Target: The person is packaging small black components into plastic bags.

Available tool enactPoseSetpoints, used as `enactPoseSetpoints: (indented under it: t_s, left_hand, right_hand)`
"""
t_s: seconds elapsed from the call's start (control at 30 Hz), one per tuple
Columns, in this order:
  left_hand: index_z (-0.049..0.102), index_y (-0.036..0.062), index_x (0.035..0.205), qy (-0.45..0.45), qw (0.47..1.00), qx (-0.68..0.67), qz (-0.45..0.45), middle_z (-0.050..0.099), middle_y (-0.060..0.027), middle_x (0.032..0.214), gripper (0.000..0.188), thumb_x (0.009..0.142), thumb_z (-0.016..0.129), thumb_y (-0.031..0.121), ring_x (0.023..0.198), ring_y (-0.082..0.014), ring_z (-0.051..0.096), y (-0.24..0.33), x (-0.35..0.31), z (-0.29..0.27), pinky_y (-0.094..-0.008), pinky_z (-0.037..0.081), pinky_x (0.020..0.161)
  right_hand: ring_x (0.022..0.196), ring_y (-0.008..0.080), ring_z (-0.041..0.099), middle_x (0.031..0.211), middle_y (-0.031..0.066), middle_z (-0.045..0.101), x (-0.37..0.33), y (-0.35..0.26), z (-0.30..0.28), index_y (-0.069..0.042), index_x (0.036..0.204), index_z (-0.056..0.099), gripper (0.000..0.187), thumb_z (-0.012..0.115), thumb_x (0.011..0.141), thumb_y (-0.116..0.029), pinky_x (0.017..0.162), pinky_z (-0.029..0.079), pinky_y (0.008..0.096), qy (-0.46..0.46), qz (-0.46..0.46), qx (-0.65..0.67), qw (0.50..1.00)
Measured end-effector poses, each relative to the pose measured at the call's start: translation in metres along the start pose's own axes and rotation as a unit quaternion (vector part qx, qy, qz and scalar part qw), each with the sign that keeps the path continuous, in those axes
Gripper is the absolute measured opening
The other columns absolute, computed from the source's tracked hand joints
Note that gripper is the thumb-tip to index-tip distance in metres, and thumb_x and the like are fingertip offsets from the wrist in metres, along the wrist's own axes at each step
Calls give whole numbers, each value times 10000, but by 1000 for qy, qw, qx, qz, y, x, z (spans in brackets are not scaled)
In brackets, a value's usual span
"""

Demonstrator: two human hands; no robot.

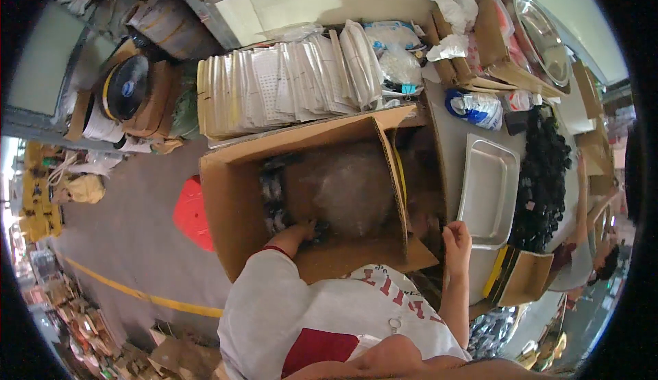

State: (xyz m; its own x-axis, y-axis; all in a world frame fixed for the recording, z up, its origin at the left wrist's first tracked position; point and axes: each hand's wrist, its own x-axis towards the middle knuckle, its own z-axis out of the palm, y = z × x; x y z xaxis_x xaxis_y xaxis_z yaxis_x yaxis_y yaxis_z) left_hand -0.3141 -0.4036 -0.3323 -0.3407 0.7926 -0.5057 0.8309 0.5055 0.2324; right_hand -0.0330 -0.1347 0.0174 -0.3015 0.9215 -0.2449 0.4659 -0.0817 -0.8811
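My left hand (297, 236) reaches down into a large open cardboard box (233, 188). Its fingers are bent around or against something small and dark near the box's bottom, partly in shadow. Beside it, a row of black parts (273, 195) with pale bands runs along the box's left side, and cloudy clear plastic (349, 188) covers much of the inside. My right hand (457, 237) is raised at the table's edge, fingers curled together, close to the near left corner of a shallow metal tray (490, 191). Whether anything small is between those fingers cannot be made out.
Behind the box stands a long row of paper-filled sleeves (288, 85). A heap of black parts (543, 174) lies right of the tray, with a blue-and-white package (474, 108) beyond. A small cardboard box (526, 278) sits near right; a red plastic object (192, 214) is at left.
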Motion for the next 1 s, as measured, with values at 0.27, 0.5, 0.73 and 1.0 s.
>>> enactPoseSetpoints:
  t_s: [0.27, 0.5, 0.73, 1.0]
  left_hand:
    - [418, 88, 1328, -77, 997, -15, 23, 470, -220, 1282, 471, 881, 482, 221, 1054, -363, 557, -13, 31, -92, -461, 474, 845]
    - [452, 124, 1302, 86, 974, -134, -162, 493, -181, 1277, 467, 854, 560, 200, 1086, -352, 549, -60, 66, 0, -448, 468, 880]
    - [532, 156, 1243, -188, 973, 123, -43, 536, -131, 1264, 602, 703, 719, 342, 1136, -332, 532, -47, 73, -43, -427, 447, 931]
    - [649, 31, 1027, -421, 902, -42, 88, 666, -141, 930, 489, 631, 757, 298, 845, -249, 627, -3, -21, -364, -362, 486, 772]
  right_hand:
    - [685, 78, 450, 723, 0, 485, -8, -16, 11, -14, 876, 534, 53, 555, 866, -61, 639, 398, 222, 34, -1, -22, 999]
    - [639, 75, 453, 701, 3, 499, 0, -36, 27, -12, 879, 541, 58, 560, 859, -63, 588, 398, 226, 17, -41, -24, 999]
    - [652, 120, 493, 728, 47, 530, 5, -41, 12, -12, 874, 544, 76, 577, 839, -70, 602, 417, 257, -22, -52, -29, 998]
    - [747, 273, 582, 811, 140, 582, 12, -44, -3, 4, 892, 565, 139, 611, 797, -87, 678, 467, 341, -13, -128, -73, 989]
